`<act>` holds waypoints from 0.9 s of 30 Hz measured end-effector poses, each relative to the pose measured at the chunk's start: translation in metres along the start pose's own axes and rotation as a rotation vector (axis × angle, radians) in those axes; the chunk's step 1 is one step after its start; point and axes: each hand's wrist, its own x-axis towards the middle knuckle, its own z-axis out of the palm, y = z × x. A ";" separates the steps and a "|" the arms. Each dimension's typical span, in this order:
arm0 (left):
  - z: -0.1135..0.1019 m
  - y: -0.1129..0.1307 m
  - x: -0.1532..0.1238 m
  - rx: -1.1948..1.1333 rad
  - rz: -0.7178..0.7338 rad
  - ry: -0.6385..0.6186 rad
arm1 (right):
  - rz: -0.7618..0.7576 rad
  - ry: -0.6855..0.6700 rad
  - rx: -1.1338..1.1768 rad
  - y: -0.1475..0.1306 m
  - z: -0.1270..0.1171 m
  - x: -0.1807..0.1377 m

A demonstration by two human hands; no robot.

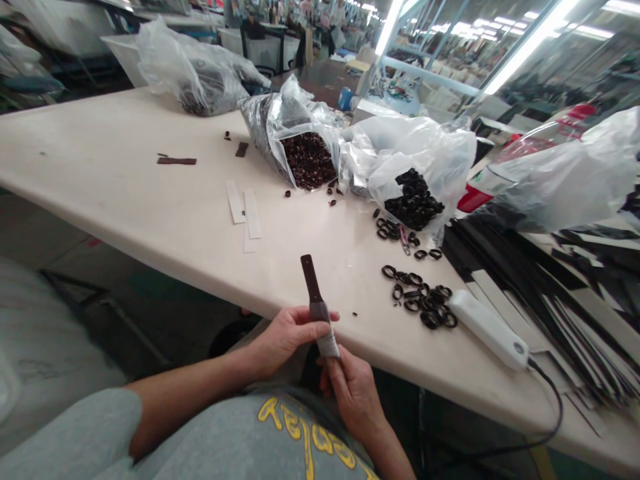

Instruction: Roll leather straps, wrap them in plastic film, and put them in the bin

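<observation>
Grey wrap [329, 340] is concealing the lower part of the brown strap [311, 277]; left hand [285, 337] and right hand [356, 387] are overlapping the wrap, with several right fingers hiding behind. View's near edge is cutting off the grey shirt [215, 437], its yellow lettering [309, 440] and the right forearm [390, 453]. Right edge is cropping the dark strips [560, 317] and a clear bag [595, 170], which is partly covering a red-capped bottle [543, 137]. Far-left bag [200, 73] is obscuring its dark contents; type unclear. Dark speck [355, 314] right of the hands is appearing too small to identify. Far workshop background [310, 23] is blurring.
</observation>
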 end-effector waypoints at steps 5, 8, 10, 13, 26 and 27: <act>-0.025 0.043 0.015 0.199 0.276 0.162 | 0.115 -0.190 0.039 -0.009 -0.021 -0.010; -0.031 0.053 0.015 0.374 0.266 0.107 | 0.116 -0.271 0.110 -0.016 -0.031 -0.010; -0.029 0.049 0.012 0.405 0.236 0.056 | 0.118 -0.285 0.201 -0.020 -0.030 -0.004; -0.021 0.038 0.007 0.347 0.208 0.010 | 0.138 -0.229 0.302 -0.026 -0.021 0.007; -0.012 0.032 0.001 0.223 0.170 0.119 | 0.177 -0.232 0.169 -0.034 -0.027 -0.009; -0.012 0.032 0.000 0.230 0.174 0.125 | 0.182 -0.239 0.171 -0.033 -0.028 -0.012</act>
